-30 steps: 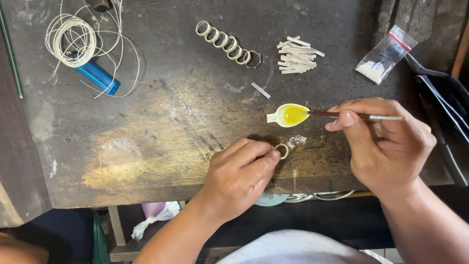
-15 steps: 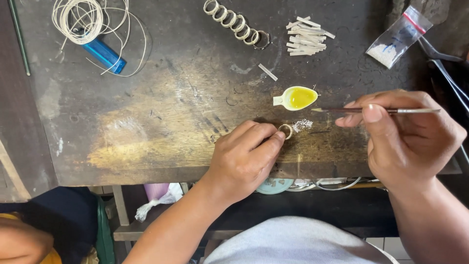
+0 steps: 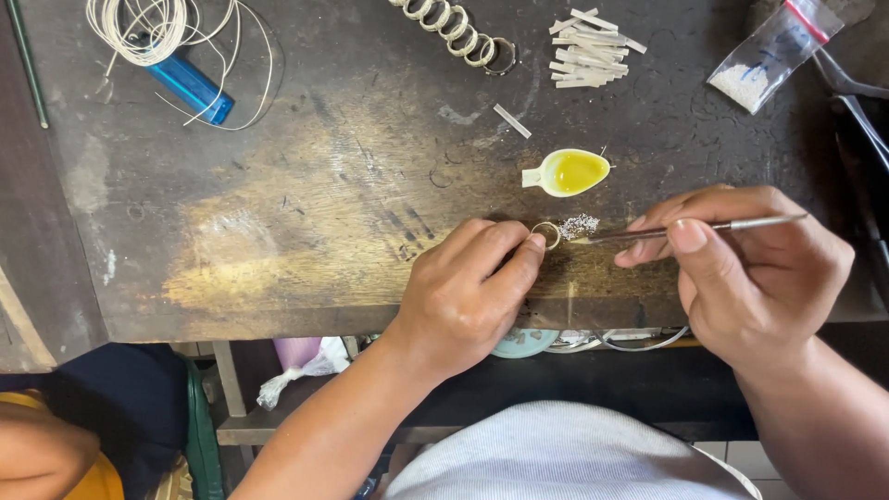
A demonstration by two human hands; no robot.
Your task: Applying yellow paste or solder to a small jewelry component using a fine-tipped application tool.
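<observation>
Two hands work close together at the near edge of the counter (image 3: 306, 213). Your left hand (image 3: 468, 292) has its fingers (image 3: 519, 264) closed on a small metal ring (image 3: 546, 234), pinning it to the counter at the fingertips. Your right hand (image 3: 750, 273) has its fingers clamped around a thin metal tool (image 3: 690, 228), whose tip reaches leftward to the ring. Just beyond that tip lies a small heap of pale grains (image 3: 581, 224). A little farther out sits a white spoon-shaped dish of yellow liquid (image 3: 569, 172). Well beyond it lie a pile of short white strips (image 3: 588, 51), a row of rings (image 3: 454, 32), a plastic bag (image 3: 773, 51), and far left a blue lighter (image 3: 190, 88) under coiled wire (image 3: 148, 23).
</observation>
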